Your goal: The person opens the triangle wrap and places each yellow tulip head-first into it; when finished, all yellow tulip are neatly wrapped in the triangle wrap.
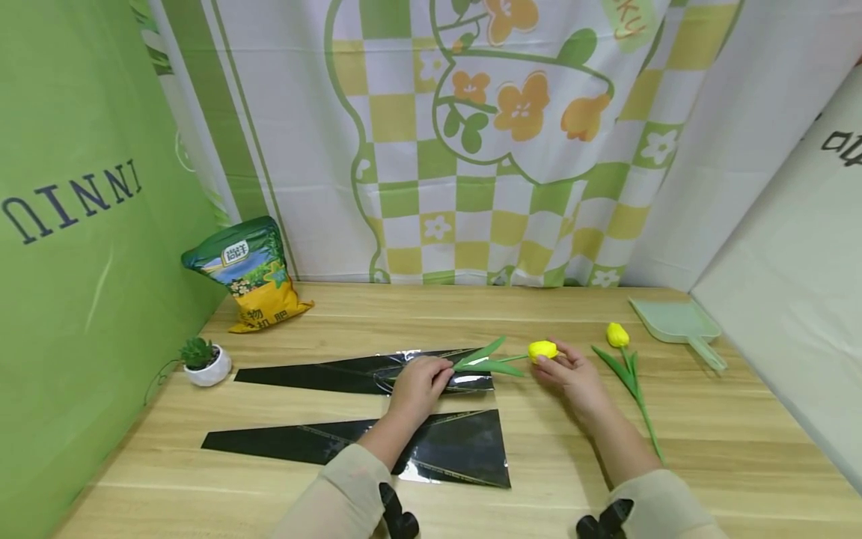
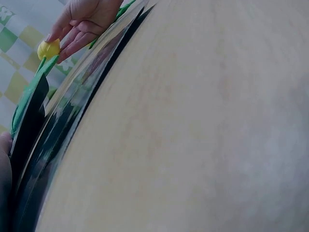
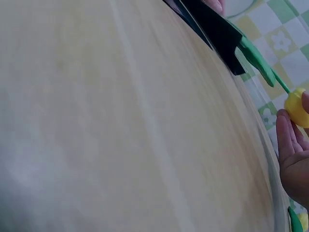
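While my right hand (image 1: 574,380) pinches the yellow tulip (image 1: 542,351) by its bloom between thumb and fingers, my left hand (image 1: 417,383) grips the farther black sleeve (image 1: 310,375), whose wide end the tulip's leaves reach past; the nearer black sleeve (image 1: 465,448) lies on the wooden table (image 1: 539,479).

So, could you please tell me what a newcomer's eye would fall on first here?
Probably the yellow tulip near the middle of the table, its head held in the right hand, its leaves at the wide end of the black sleeve that the left hand holds. Next, perhaps, the second yellow tulip lying farther right, or the checked, flowery curtain behind.
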`<action>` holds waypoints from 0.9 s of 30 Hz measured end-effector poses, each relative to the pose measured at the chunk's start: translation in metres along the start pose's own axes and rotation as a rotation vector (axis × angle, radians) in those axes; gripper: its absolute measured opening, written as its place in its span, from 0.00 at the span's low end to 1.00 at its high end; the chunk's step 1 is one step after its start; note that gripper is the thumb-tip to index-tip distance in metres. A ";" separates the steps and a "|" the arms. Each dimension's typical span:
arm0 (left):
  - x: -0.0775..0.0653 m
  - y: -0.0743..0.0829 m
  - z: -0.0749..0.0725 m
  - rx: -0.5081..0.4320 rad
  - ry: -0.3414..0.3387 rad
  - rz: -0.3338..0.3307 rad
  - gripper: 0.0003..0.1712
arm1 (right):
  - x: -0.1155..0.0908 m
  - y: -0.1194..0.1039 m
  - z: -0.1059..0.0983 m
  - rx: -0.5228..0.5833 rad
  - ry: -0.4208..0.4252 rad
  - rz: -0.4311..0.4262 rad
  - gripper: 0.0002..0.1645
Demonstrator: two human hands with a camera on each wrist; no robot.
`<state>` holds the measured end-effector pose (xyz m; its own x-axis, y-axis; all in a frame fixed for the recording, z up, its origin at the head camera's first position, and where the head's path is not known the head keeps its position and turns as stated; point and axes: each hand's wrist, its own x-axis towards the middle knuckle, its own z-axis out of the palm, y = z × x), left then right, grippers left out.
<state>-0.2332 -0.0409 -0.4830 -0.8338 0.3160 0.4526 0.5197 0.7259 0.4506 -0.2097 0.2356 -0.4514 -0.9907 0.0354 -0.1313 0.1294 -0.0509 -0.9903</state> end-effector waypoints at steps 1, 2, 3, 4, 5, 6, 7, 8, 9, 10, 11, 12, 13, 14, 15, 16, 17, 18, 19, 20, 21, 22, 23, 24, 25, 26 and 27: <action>0.000 0.000 0.000 0.003 0.001 0.001 0.11 | 0.000 -0.001 -0.003 -0.031 -0.014 -0.003 0.41; 0.000 0.000 0.000 0.004 0.001 0.001 0.11 | 0.001 -0.001 -0.005 -0.057 -0.029 -0.005 0.41; 0.000 0.000 0.000 0.006 0.002 0.002 0.11 | 0.001 -0.002 -0.007 -0.074 -0.037 -0.008 0.41; 0.000 0.000 0.000 0.008 0.004 0.004 0.11 | 0.001 -0.002 -0.008 -0.091 -0.044 -0.010 0.41; 0.000 0.000 0.000 0.009 0.005 0.005 0.11 | 0.001 -0.002 -0.009 -0.101 -0.052 -0.013 0.40; 0.000 0.000 0.000 0.010 0.006 0.006 0.11 | 0.002 -0.002 -0.010 -0.113 -0.059 -0.014 0.40; 0.001 0.000 -0.001 0.009 0.006 0.006 0.11 | 0.002 -0.001 -0.010 -0.117 -0.061 -0.013 0.39; 0.001 0.000 -0.001 0.010 0.006 0.007 0.11 | 0.002 -0.001 -0.010 -0.118 -0.064 -0.014 0.39; 0.001 0.000 -0.001 0.011 0.004 0.007 0.11 | 0.002 0.000 -0.009 -0.122 -0.064 -0.014 0.38; 0.001 0.000 -0.001 0.010 0.002 0.006 0.11 | 0.003 0.001 -0.008 -0.132 -0.073 -0.014 0.38; 0.001 0.001 -0.001 0.012 -0.001 0.006 0.11 | 0.004 0.002 -0.007 -0.139 -0.077 -0.012 0.38; 0.001 0.001 -0.001 0.013 -0.004 0.005 0.11 | 0.004 0.003 -0.005 -0.146 -0.080 -0.009 0.38; 0.001 0.001 -0.002 0.013 -0.006 0.004 0.11 | 0.005 0.003 -0.004 -0.154 -0.080 -0.009 0.37; 0.001 0.001 -0.002 0.015 -0.008 0.003 0.11 | 0.005 0.004 -0.002 -0.165 -0.082 -0.010 0.37; 0.001 0.001 -0.002 0.015 -0.009 0.003 0.11 | 0.006 0.004 -0.001 -0.179 -0.083 -0.013 0.37; 0.001 0.002 -0.002 0.017 -0.010 0.004 0.11 | 0.006 0.004 0.001 -0.194 -0.083 -0.017 0.37; 0.001 0.002 -0.002 0.021 -0.009 0.006 0.11 | 0.007 0.004 0.002 -0.202 -0.079 -0.019 0.37; 0.001 0.002 -0.002 0.023 -0.009 0.007 0.11 | 0.007 0.003 0.004 -0.213 -0.079 -0.024 0.36; 0.001 0.002 -0.002 0.024 -0.008 0.008 0.11 | 0.008 0.003 0.005 -0.224 -0.080 -0.027 0.36; 0.001 0.002 -0.002 0.025 -0.008 0.009 0.11 | 0.008 0.003 0.006 -0.233 -0.085 -0.028 0.36; 0.001 0.002 -0.002 0.025 -0.009 0.008 0.11 | 0.008 0.003 0.007 -0.241 -0.088 -0.026 0.36; 0.001 0.001 -0.002 0.025 -0.009 0.010 0.11 | 0.008 0.003 0.008 -0.250 -0.091 -0.025 0.35; 0.001 0.001 -0.002 0.024 -0.009 0.011 0.11 | 0.008 0.004 0.008 -0.260 -0.096 -0.020 0.35; 0.000 0.001 -0.002 0.019 -0.009 0.010 0.11 | 0.009 0.004 0.009 -0.274 -0.104 -0.017 0.35; 0.000 0.001 -0.001 0.016 -0.009 0.010 0.11 | 0.009 0.005 0.010 -0.285 -0.113 -0.015 0.35; 0.000 0.000 -0.001 0.015 -0.007 0.012 0.11 | 0.009 0.005 0.011 -0.294 -0.116 -0.011 0.35; 0.000 0.000 -0.001 0.012 -0.004 0.014 0.11 | 0.009 0.006 0.012 -0.304 -0.120 -0.004 0.35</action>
<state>-0.2327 -0.0412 -0.4825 -0.8272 0.3284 0.4560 0.5290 0.7288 0.4348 -0.2183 0.2241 -0.4575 -0.9868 -0.0835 -0.1386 0.1139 0.2499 -0.9615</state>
